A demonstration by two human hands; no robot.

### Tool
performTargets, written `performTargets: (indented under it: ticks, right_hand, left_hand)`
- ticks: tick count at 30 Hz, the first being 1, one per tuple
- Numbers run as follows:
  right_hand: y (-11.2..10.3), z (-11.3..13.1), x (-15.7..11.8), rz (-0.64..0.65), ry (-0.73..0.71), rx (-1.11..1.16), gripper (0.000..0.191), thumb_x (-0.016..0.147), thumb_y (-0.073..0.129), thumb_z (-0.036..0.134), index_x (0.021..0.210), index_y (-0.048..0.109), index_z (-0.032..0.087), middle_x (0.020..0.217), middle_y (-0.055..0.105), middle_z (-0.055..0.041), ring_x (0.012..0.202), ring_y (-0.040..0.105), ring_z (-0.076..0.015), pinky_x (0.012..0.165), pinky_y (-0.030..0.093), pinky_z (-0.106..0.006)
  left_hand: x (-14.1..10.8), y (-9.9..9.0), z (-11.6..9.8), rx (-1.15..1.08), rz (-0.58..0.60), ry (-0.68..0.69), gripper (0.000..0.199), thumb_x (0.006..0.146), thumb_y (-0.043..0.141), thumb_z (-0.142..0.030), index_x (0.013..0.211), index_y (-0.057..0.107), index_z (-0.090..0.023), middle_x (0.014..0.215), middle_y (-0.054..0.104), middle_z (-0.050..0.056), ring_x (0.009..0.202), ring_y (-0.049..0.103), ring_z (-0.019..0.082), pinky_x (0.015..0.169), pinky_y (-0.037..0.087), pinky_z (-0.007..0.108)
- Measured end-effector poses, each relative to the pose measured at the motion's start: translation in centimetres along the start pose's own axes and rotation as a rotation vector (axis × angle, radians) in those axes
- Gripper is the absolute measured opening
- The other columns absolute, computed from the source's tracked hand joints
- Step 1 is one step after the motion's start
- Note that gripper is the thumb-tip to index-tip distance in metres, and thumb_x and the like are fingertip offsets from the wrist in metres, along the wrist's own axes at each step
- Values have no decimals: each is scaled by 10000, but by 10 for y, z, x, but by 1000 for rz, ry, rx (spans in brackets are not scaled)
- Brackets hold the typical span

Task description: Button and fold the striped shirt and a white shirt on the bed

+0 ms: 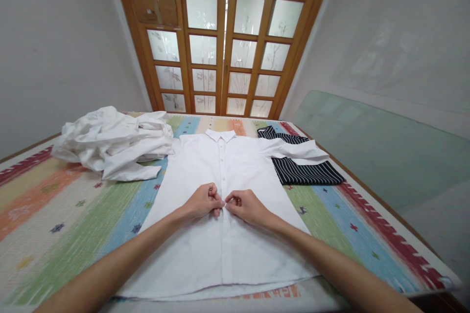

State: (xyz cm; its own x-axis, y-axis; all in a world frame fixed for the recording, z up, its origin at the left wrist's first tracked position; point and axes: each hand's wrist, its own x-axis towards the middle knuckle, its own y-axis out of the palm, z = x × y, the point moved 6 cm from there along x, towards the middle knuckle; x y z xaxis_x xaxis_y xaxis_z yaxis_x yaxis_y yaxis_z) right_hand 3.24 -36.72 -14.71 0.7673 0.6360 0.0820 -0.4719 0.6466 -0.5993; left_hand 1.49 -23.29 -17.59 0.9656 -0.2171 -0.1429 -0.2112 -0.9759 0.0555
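Observation:
A white button-up shirt (191,254) lies spread front side up, its collar (220,135) pointing away from me. My left hand (206,200) pinches the front placket from the left, around mid-length. From the right, my right hand (245,205) pinches the same spot, fingertips close against those of the left. The button at that spot is hidden by my fingers. Small buttons show along the placket above my hands. The shirt's right-hand sleeve (304,150) stretches out over a black-and-white striped garment (306,172).
A heap of crumpled white clothing (110,142) sits at the left, touching the shirt's left sleeve. Beneath everything is a colourful striped cloth (77,220). A pale green panel (367,142) leans along the right wall. Wooden glazed doors (222,49) stand behind.

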Motion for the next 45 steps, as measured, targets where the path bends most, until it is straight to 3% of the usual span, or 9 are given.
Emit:
performTargets:
  ticks: [6, 9, 14, 21, 25, 32, 36, 41, 45]
  right_hand:
    - [2, 0, 1, 15, 5, -42, 87, 748, 610, 129, 762, 694, 142, 601, 653, 4, 537, 543, -103, 539, 386, -198]
    - [2, 0, 1, 35, 58, -3, 75, 772, 623, 196, 747, 673, 145, 595, 657, -1, 524, 544, -104, 511, 380, -195]
    - [9, -9, 2, 137, 212, 192, 136, 811, 581, 264, 726, 604, 160, 513, 599, 41, 360, 439, -67, 377, 306, -186]
    - [19, -22, 4, 213, 323, 404, 38, 781, 527, 198, 749, 530, 178, 460, 531, 102, 268, 351, -40, 289, 214, -171]
    - [21, -22, 5, 229, 313, 393, 43, 782, 515, 188, 741, 502, 188, 439, 510, 114, 260, 348, -40, 284, 210, -167]
    - [19, -20, 5, 216, 341, 322, 100, 789, 499, 169, 692, 495, 193, 408, 490, 111, 263, 352, -48, 294, 204, -178]
    - [15, -20, 2, 166, 303, 268, 93, 799, 527, 210, 719, 560, 177, 432, 513, 91, 285, 366, -59, 324, 241, -185]
    - [0, -4, -3, -46, 61, 24, 104, 767, 627, 200, 833, 694, 156, 537, 596, 38, 490, 511, -93, 496, 355, -190]
    - [1, 9, -8, -1, -46, -223, 200, 835, 573, 212, 915, 754, 182, 657, 694, -18, 573, 582, -132, 582, 375, -223]
  left_hand:
    - [0, 0, 0, -11, -10, 10, 581, 591, 837, -291, 739, 278, -234, 581, 611, -76, 375, 578, 105, 379, 442, 192]
    - [-1, 1, -3, 14, 2, 29, 581, 599, 835, -307, 741, 277, -234, 583, 611, -70, 389, 592, 113, 374, 437, 188]
    - [-3, 2, -5, 62, 23, 39, 554, 638, 804, -343, 743, 271, -235, 577, 624, -51, 401, 596, 114, 374, 432, 182]
    - [-9, 2, -9, 224, 21, -28, 377, 714, 643, -249, 751, 268, -246, 470, 553, -98, 299, 507, 107, 305, 329, 169]
    - [-9, 2, -13, 377, -24, -48, 279, 697, 565, -174, 733, 297, -243, 432, 499, -121, 268, 433, 81, 292, 264, 166]
    - [-8, 4, -22, 557, -32, -55, 160, 669, 533, -134, 763, 436, -219, 469, 486, -112, 328, 444, 84, 342, 291, 185]
    - [-9, 5, -30, 708, -39, 73, 188, 648, 549, -124, 826, 562, -186, 612, 593, -57, 471, 528, 100, 451, 345, 198]
    - [-17, 6, -36, 886, -36, 176, 185, 679, 538, -137, 786, 686, -169, 657, 631, -4, 604, 560, 134, 574, 383, 225]
    - [-25, 7, -39, 970, -21, 263, 257, 709, 518, -118, 834, 735, -176, 722, 649, 27, 658, 570, 151, 635, 407, 246]
